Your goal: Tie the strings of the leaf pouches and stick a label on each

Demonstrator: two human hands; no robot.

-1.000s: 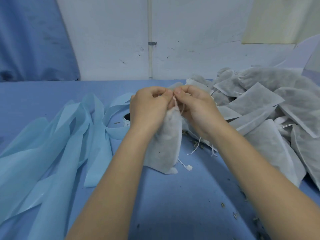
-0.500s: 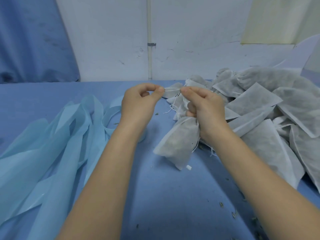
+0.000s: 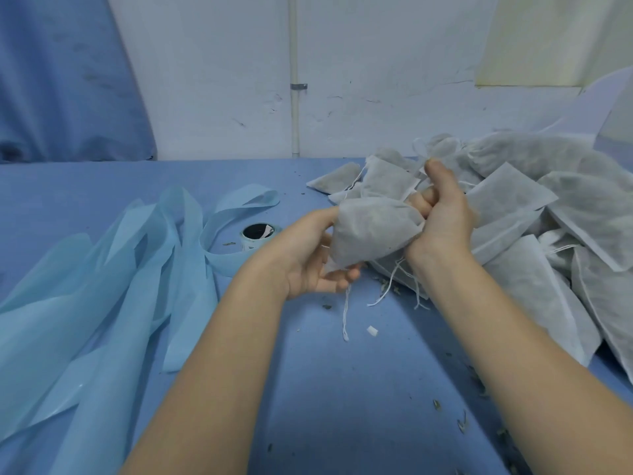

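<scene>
above the middle of the blue table [image 3: 102, 186], both hands now hold one pouch [image 3: 371, 231] turned on its side, where half a second ago they were apart at its neck pulling the string tight. the left hand [image 3: 308, 255] cups the pouch from below with curled fingers under its lower corner; the right hand [image 3: 442, 214] closes round its gathered end, thumb up, other fingers tucked against the fabric. a loose string [image 3: 346, 313] hangs down from the pouch toward the table. by my reading the knot is made and the pouch is being turned flat for its label, so the tying step on this one looks finished and the sticking step is next.

the label roll [image 3: 257, 235] stands on the table just left of the left hand, near enough to reach, with light blue backing strips [image 3: 113, 286] trailing from it across the left side. the pile of pouches [image 3: 565, 207] crowds the right, touching or nearly touching the right hand, so little room lies there. open table lies toward the near edge between the forearms, dotted with leaf crumbs [image 3: 462, 423] and a small white scrap [image 3: 372, 330]. the wall [image 3: 376, 63] closes the far edge. the strips could snag a hand reaching left.
</scene>
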